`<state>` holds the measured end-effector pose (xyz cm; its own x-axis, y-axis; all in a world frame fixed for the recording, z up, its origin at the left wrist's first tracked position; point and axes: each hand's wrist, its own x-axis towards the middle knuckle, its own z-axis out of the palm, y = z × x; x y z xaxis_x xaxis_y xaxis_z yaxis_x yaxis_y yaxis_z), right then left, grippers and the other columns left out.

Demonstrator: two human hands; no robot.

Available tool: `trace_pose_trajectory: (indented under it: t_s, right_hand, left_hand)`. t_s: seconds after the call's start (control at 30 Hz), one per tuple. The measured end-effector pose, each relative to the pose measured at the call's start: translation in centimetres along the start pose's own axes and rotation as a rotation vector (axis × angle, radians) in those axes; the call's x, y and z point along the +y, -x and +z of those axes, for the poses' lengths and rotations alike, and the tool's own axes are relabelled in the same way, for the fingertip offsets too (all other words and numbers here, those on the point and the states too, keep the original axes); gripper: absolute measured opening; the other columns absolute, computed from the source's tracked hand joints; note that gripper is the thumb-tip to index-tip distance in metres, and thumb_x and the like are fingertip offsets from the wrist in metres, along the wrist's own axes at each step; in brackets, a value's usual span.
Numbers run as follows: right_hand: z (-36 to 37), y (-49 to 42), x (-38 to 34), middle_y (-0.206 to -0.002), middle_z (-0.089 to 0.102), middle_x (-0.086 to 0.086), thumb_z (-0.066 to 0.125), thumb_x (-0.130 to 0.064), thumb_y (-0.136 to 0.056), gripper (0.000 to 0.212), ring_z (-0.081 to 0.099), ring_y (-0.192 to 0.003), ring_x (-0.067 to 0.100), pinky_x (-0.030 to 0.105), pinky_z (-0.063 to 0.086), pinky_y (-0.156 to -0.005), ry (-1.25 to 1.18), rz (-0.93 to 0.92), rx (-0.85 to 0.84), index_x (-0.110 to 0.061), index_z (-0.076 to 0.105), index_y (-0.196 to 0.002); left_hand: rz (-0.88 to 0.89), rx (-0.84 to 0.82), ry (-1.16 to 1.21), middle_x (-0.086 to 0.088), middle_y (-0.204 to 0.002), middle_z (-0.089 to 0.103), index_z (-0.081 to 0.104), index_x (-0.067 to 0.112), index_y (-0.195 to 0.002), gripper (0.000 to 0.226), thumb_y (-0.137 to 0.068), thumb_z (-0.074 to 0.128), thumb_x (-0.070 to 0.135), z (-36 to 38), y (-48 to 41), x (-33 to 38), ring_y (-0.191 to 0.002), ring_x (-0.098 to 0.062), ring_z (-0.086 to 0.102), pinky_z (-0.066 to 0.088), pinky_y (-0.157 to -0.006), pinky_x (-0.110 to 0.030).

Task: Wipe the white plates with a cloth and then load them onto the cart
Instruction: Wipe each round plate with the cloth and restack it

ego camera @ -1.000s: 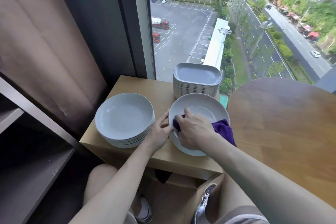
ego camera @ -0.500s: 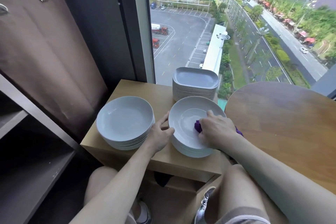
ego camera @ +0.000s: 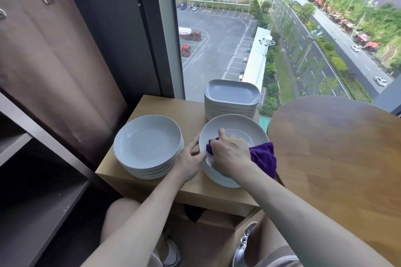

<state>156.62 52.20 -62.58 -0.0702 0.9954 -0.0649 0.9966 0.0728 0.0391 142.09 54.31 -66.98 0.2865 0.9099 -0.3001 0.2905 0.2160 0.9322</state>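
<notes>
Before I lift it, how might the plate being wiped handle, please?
Probably rigid and breakable: the plate under the cloth looks like glazed ceramic. Its glossy rim may be slippery; the left hand grips it. It sits loose on a stack, so a push could slide it.

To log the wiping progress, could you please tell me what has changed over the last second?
The right hand, gripping the purple cloth, swept to the right side of the top plate and back to its left. The left hand still holds that plate's left rim; the round stack and square stack have not moved.
</notes>
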Motion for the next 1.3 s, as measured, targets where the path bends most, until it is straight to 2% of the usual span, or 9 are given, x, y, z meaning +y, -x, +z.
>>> trace_pose_trajectory:
  t_s: [0.13, 0.27, 0.47, 0.67, 0.8, 0.9, 1.0, 1.1, 1.3]
  right_hand:
    - [-0.9, 1.3, -0.3, -0.114, 0.047, 0.011, 0.046, -0.043, -0.103, 0.038, 0.054, -0.089, 0.033, 0.037, 0.034, -0.073, -0.026, -0.033, -0.061, -0.014, 0.069, -0.108]
    - [-1.2, 3.2, 0.7, -0.096, 0.033, 0.005, 0.049, -0.034, -0.098, 0.022, 0.044, -0.083, 0.029, 0.037, 0.03, -0.072, -0.049, -0.026, -0.097, -0.018, 0.059, -0.085]
    - [-1.0, 4.7, 3.3, -0.106, 0.043, 0.007, 0.05, -0.033, -0.095, 0.022, 0.044, -0.086, 0.028, 0.037, 0.029, -0.071, 0.01, 0.062, -0.047, -0.018, 0.066, -0.098]
    - [0.6, 5.5, 3.7, -0.116, 0.052, 0.006, 0.057, -0.04, -0.091, 0.025, 0.058, -0.091, 0.028, 0.036, 0.037, -0.071, -0.049, 0.237, 0.151, -0.021, 0.064, -0.106]
    - [1.2, 6.0, 3.4, -0.111, 0.053, 0.005, 0.061, -0.041, -0.089, 0.026, 0.058, -0.089, 0.028, 0.037, 0.044, -0.073, -0.135, 0.296, 0.229, -0.022, 0.065, -0.106]
    - [1.5, 6.5, 3.3, -0.109, 0.054, 0.006, 0.063, -0.039, -0.088, 0.026, 0.058, -0.087, 0.029, 0.038, 0.046, -0.073, -0.151, 0.278, 0.257, -0.02, 0.067, -0.105]
    - [1.5, 6.6, 3.5, -0.105, 0.056, 0.008, 0.068, -0.036, -0.085, 0.023, 0.058, -0.083, 0.031, 0.037, 0.045, -0.069, -0.172, 0.271, 0.291, -0.019, 0.068, -0.101]
    - [1.4, 6.4, 3.6, -0.106, 0.056, 0.007, 0.068, -0.035, -0.084, 0.023, 0.058, -0.082, 0.03, 0.037, 0.045, -0.068, -0.18, 0.267, 0.29, -0.019, 0.068, -0.101]
    - [0.9, 6.4, 3.7, -0.108, 0.054, 0.006, 0.064, -0.037, -0.087, 0.027, 0.058, -0.085, 0.03, 0.035, 0.043, -0.07, -0.195, 0.256, 0.283, -0.019, 0.068, -0.106]
  left_hand:
    - [-0.015, -0.007, -0.027, 0.039, -0.101, 0.071, 0.041, 0.046, -0.154, 0.069, -0.096, 0.056, 0.012, -0.2, 0.2, 0.3, -0.095, 0.013, 0.066, 0.053, -0.078, -0.017]
    - [-0.01, -0.03, -0.086, 0.033, -0.11, 0.07, 0.037, 0.05, -0.153, 0.069, -0.096, 0.05, 0.013, -0.2, 0.0, 0.4, -0.093, 0.014, 0.064, 0.051, -0.079, -0.022]
    - [0.021, -0.002, -0.116, 0.02, -0.135, 0.059, 0.037, 0.038, -0.153, 0.064, -0.097, 0.049, 0.012, 0.4, -0.2, 1.2, -0.112, 0.003, 0.06, 0.051, -0.096, -0.03]
    - [0.021, 0.112, -0.109, 0.01, -0.13, 0.061, 0.045, 0.03, -0.149, 0.062, -0.092, 0.057, 0.008, 1.6, -0.8, 1.9, -0.108, -0.008, 0.059, 0.048, -0.076, -0.018]
    - [0.042, 0.197, -0.175, -0.005, -0.138, 0.051, 0.045, 0.028, -0.151, 0.069, -0.088, 0.068, 0.012, 2.1, -0.9, 2.1, -0.126, -0.022, 0.052, 0.049, -0.107, -0.043]
    - [0.041, 0.288, -0.274, -0.008, -0.139, 0.039, 0.046, 0.031, -0.152, 0.069, -0.088, 0.068, 0.017, 2.2, -0.8, 2.4, -0.132, -0.026, 0.039, 0.038, -0.116, -0.043]
    - [0.07, 0.303, -0.253, -0.008, -0.134, 0.044, 0.049, 0.029, -0.151, 0.064, -0.091, 0.065, 0.012, 1.9, -0.6, 2.8, -0.12, -0.024, 0.051, 0.045, -0.111, -0.041]
    - [0.088, 0.263, -0.135, 0.002, -0.115, 0.065, 0.052, 0.03, -0.148, 0.062, -0.092, 0.062, 0.007, 1.4, 0.0, 3.0, -0.096, -0.014, 0.066, 0.06, -0.09, -0.04]
    - [0.102, 0.263, -0.102, -0.005, -0.094, 0.076, 0.053, 0.03, -0.146, 0.061, -0.091, 0.056, 0.005, 1.2, 0.7, 4.1, -0.086, -0.026, 0.075, 0.064, -0.073, -0.05]
